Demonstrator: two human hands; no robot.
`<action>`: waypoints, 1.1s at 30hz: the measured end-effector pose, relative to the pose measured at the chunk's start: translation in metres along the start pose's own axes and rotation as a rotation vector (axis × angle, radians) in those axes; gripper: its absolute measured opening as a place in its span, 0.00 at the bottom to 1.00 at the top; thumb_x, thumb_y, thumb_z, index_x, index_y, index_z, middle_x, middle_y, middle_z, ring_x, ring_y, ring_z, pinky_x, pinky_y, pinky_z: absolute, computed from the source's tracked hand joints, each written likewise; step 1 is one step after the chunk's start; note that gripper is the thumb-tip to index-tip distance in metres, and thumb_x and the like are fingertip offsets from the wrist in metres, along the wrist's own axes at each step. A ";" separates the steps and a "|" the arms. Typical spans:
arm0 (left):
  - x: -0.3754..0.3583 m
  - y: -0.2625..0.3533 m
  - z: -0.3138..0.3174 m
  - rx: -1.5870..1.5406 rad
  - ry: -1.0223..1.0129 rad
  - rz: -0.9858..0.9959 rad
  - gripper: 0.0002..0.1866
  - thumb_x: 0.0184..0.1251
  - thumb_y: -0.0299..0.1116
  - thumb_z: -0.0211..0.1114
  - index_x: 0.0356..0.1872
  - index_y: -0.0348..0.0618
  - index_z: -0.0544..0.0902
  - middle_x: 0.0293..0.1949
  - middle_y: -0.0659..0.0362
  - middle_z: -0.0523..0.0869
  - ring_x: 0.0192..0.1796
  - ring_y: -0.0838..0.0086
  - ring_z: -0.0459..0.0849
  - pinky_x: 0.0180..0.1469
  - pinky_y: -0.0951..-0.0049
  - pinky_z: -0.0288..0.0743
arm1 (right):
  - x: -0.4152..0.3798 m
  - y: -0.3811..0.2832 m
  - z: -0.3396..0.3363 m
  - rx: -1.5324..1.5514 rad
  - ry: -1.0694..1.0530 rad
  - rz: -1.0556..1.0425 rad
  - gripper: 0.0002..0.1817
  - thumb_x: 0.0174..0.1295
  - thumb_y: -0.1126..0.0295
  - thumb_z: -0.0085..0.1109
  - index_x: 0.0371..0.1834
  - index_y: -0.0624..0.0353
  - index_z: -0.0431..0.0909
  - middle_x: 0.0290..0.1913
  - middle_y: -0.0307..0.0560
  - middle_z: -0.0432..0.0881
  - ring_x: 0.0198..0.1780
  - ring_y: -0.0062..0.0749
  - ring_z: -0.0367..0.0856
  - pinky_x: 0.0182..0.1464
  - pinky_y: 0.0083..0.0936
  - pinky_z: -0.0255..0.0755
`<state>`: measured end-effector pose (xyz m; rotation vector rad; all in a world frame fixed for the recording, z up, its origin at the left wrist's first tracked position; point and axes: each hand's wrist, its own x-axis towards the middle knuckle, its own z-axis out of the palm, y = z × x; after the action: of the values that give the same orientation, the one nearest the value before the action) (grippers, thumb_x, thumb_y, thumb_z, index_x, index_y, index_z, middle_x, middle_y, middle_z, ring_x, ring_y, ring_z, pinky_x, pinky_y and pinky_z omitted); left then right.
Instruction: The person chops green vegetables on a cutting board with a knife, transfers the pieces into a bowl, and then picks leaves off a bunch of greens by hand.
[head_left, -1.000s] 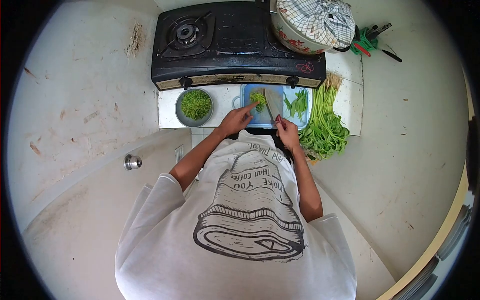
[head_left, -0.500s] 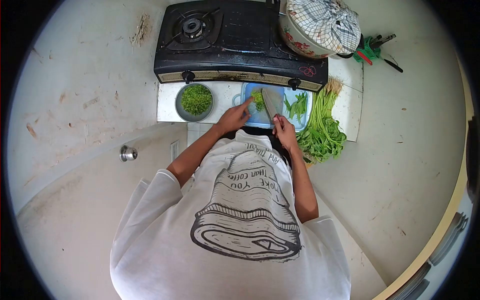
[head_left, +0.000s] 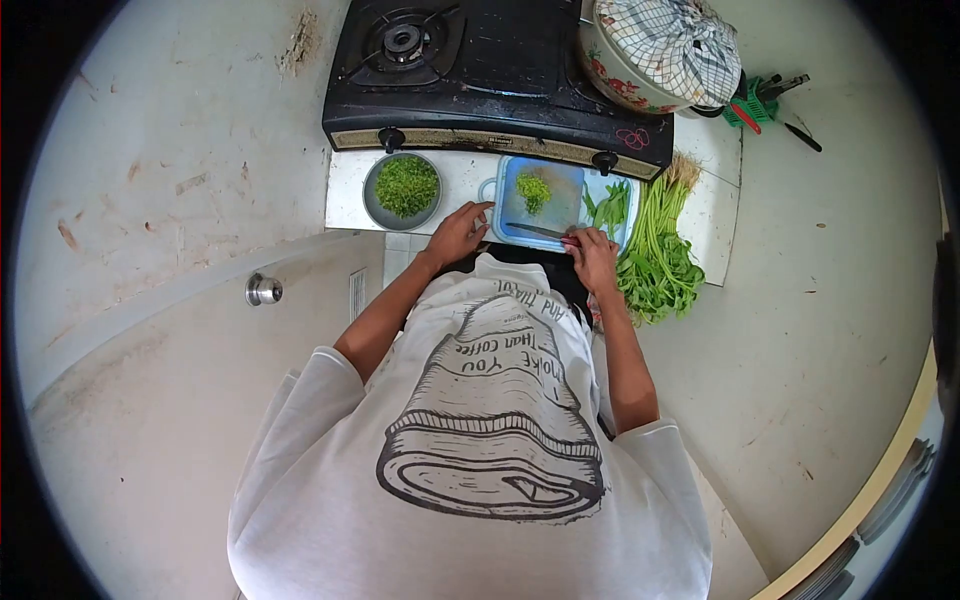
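White worktop [head_left: 345, 200]: uncut leafy greens [head_left: 662, 255] cross its front edge, right; a chopping board [head_left: 568, 192] mid-front; a bowl [head_left: 376, 212] of chopped greens [head_left: 407, 185] left. Left fingers [head_left: 478, 208]: grip unclear; right fingers [head_left: 583, 236] pinch the knife [head_left: 542, 231] near a small chopped pile [head_left: 533, 193].

Place: a kitchen, small and apparently domestic
Cooking: black two-knob gas stove [head_left: 510, 70] along the far edge of the white tiled surface [head_left: 709, 222]
Cookware: floral-patterned pale pot [head_left: 612, 78], topped with checked cloth [head_left: 665, 45]
Far right corner: green plastic utensil basket [head_left: 748, 108]
Near edge: blue plastic cutting board [head_left: 562, 190], leafy green stalks [head_left: 656, 235]
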<state>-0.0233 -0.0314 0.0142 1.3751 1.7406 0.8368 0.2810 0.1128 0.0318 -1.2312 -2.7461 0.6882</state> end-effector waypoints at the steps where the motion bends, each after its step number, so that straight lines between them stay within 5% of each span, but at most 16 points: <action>1: 0.000 -0.001 0.000 -0.010 0.003 0.002 0.26 0.72 0.26 0.66 0.71 0.44 0.77 0.46 0.53 0.84 0.37 0.63 0.86 0.46 0.62 0.83 | 0.003 0.000 0.001 0.003 0.009 -0.015 0.15 0.69 0.60 0.65 0.56 0.49 0.84 0.51 0.43 0.82 0.59 0.42 0.78 0.60 0.46 0.62; 16: 0.017 0.004 0.000 -0.031 -0.014 0.002 0.23 0.73 0.25 0.64 0.68 0.42 0.79 0.47 0.52 0.85 0.38 0.64 0.87 0.47 0.62 0.83 | 0.059 -0.011 -0.006 -0.011 0.016 0.033 0.13 0.72 0.58 0.61 0.57 0.38 0.86 0.51 0.40 0.83 0.59 0.42 0.80 0.61 0.52 0.64; 33: 0.026 0.033 -0.004 -0.147 0.040 -0.045 0.32 0.73 0.24 0.65 0.77 0.49 0.71 0.43 0.53 0.87 0.37 0.65 0.86 0.45 0.63 0.83 | 0.048 -0.011 -0.010 0.030 0.083 0.030 0.13 0.69 0.58 0.65 0.54 0.43 0.88 0.50 0.39 0.84 0.58 0.42 0.80 0.59 0.51 0.63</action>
<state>-0.0140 0.0008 0.0398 1.2253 1.6983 0.9534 0.2433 0.1447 0.0390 -1.2674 -2.6468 0.6631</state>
